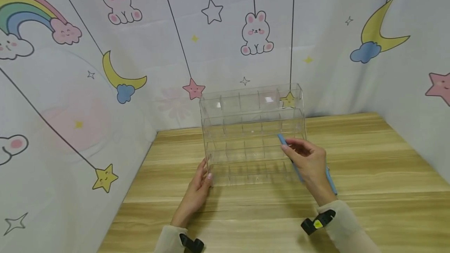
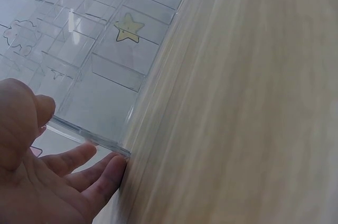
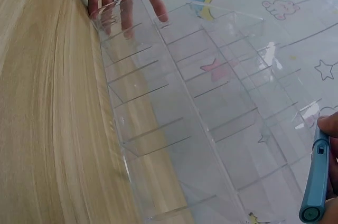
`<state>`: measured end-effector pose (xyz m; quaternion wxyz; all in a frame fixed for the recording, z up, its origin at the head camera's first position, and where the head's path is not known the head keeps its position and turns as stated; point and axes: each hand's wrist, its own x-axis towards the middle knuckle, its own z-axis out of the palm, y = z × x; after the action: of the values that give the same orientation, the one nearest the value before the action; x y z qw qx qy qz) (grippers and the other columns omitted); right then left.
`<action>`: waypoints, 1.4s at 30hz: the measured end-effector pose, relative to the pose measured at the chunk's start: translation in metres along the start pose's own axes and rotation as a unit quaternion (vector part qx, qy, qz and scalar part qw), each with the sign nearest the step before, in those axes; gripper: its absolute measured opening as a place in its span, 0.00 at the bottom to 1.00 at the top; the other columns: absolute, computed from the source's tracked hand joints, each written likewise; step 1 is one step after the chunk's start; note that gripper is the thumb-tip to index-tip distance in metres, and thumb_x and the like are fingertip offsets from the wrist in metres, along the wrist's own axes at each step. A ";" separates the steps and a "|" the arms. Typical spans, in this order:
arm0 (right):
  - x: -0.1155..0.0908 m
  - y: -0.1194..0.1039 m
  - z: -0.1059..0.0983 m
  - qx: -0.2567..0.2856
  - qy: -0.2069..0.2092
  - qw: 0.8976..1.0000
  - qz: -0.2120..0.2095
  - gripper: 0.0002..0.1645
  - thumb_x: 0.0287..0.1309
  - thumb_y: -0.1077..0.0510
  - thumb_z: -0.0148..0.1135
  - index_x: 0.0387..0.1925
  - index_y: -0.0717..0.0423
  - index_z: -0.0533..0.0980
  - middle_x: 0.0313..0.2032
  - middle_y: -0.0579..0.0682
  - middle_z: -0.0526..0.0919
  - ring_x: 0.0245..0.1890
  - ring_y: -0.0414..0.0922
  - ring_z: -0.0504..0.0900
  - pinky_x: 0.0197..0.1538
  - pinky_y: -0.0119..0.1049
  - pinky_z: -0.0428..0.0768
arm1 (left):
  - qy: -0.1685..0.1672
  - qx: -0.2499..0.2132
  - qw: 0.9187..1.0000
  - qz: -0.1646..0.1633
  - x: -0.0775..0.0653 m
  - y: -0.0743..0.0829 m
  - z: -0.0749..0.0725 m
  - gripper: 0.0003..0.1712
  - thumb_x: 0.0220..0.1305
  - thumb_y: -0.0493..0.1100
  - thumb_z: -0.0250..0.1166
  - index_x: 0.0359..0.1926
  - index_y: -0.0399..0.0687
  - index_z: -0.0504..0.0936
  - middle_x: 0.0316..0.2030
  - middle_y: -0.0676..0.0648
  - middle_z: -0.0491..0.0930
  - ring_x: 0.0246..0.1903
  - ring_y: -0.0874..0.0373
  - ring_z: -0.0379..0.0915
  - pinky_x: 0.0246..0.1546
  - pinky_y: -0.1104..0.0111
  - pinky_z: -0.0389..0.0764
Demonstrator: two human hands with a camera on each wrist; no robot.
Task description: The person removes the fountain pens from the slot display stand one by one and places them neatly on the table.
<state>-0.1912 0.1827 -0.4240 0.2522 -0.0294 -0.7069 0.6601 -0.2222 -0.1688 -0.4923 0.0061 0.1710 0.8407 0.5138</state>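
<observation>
A clear plastic organizer (image 1: 254, 153) with rows of small compartments stands upright on the table. My left hand (image 1: 197, 186) is at its lower left corner, thumb by the front edge and fairly straight fingers against the side wall; the left wrist view shows the fingertips (image 2: 113, 168) right at the corner near the tabletop. My right hand (image 1: 309, 163) pinches a blue pen (image 1: 282, 139) between thumb and fingers, in front of the organizer's right side. In the right wrist view the pen (image 3: 317, 176) shows its end and a slot; the palm side of that hand is mostly out of frame.
Another slim blue piece (image 1: 331, 182) lies on the wooden table (image 1: 372, 167), partly hidden behind the right wrist. A white curtain (image 1: 225, 61) printed with rabbits, stars and moons hangs right behind the organizer and along both sides of the table.
</observation>
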 end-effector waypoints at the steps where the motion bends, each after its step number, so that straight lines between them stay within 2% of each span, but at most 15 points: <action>1: 0.000 0.001 -0.001 0.001 0.000 1.000 0.000 0.15 0.63 0.60 0.79 0.49 0.64 0.88 0.34 0.32 0.89 0.34 0.34 0.85 0.37 0.24 0.82 | 0.000 0.003 1.000 -0.002 0.000 0.000 0.000 0.35 0.87 0.43 0.51 0.87 0.57 0.51 0.76 0.29 0.70 0.71 0.34 0.75 0.62 0.55 0.81; 4: -0.001 0.002 -0.006 -0.003 -0.002 1.000 0.007 0.16 0.63 0.59 0.79 0.49 0.63 0.88 0.35 0.33 0.90 0.33 0.34 0.85 0.35 0.25 0.82 | -0.001 0.009 1.000 -0.007 0.000 0.001 0.000 0.35 0.87 0.44 0.50 0.87 0.57 0.50 0.77 0.28 0.68 0.72 0.32 0.73 0.66 0.42 0.78; 7: -0.002 0.004 -0.010 -0.013 0.000 1.000 0.012 0.17 0.63 0.57 0.79 0.50 0.62 0.88 0.36 0.34 0.91 0.34 0.34 0.86 0.36 0.26 0.83 | -0.001 0.011 1.000 -0.011 0.000 0.002 -0.001 0.35 0.88 0.44 0.50 0.87 0.58 0.49 0.77 0.27 0.67 0.73 0.31 0.72 0.68 0.37 0.75; 21: 0.000 0.009 -0.035 -0.025 0.042 0.999 0.018 0.18 0.62 0.56 0.80 0.50 0.62 0.88 0.34 0.33 0.90 0.32 0.34 0.84 0.34 0.25 0.81 | 0.000 0.010 1.000 -0.017 0.000 0.001 0.000 0.36 0.87 0.45 0.50 0.87 0.57 0.49 0.77 0.28 0.68 0.72 0.33 0.74 0.68 0.40 0.76; 28: 0.004 0.007 -0.041 0.026 0.065 0.997 0.021 0.17 0.58 0.62 0.81 0.48 0.66 0.88 0.33 0.38 0.91 0.30 0.35 0.84 0.33 0.23 0.80 | -0.001 0.018 1.000 -0.017 -0.001 0.002 0.000 0.36 0.88 0.46 0.50 0.87 0.56 0.48 0.76 0.29 0.69 0.71 0.34 0.75 0.67 0.41 0.76; 37: 0.011 0.008 -0.055 0.048 0.108 0.993 0.023 0.17 0.56 0.64 0.83 0.46 0.67 0.88 0.30 0.38 0.91 0.28 0.34 0.84 0.31 0.22 0.79 | -0.003 0.017 1.000 -0.024 -0.002 0.003 0.000 0.37 0.88 0.47 0.50 0.88 0.53 0.46 0.77 0.28 0.67 0.72 0.32 0.73 0.69 0.40 0.75; 42: 0.015 0.011 -0.064 0.076 0.127 0.988 0.039 0.17 0.54 0.65 0.83 0.45 0.67 0.88 0.29 0.39 0.91 0.27 0.34 0.85 0.30 0.22 0.80 | -0.007 0.011 1.000 -0.027 -0.002 0.003 0.000 0.38 0.88 0.46 0.50 0.88 0.51 0.46 0.78 0.28 0.66 0.73 0.32 0.72 0.70 0.40 0.74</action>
<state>-0.1820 0.2480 -0.4301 0.3159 -0.1212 -0.6153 0.7120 -0.2193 -0.1676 -0.4899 0.0245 0.1516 0.8507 0.5027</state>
